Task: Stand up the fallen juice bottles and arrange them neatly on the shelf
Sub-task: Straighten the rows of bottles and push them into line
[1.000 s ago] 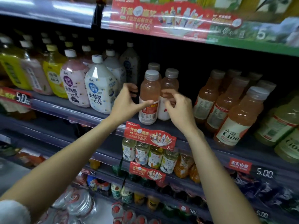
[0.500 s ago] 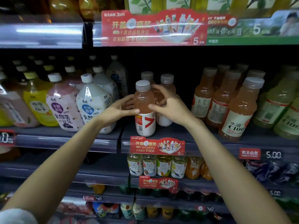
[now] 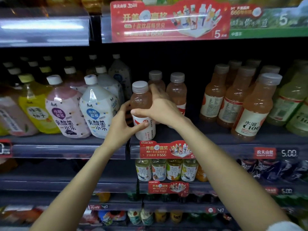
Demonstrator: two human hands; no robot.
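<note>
Orange juice bottle (image 3: 141,100) between milky pouches (image 3: 98,112), C100 bottles (image 3: 255,112).

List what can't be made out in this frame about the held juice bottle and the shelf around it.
- Juice bottle, head view: the label is partly covered by the left hand and right hand.
- Bottle behind it: body hidden by the right hand and the front bottle.
- Back rows of the shelf: too dark to count.
- Lowest shelves: blurred, cut off by the bottom edge.
</note>
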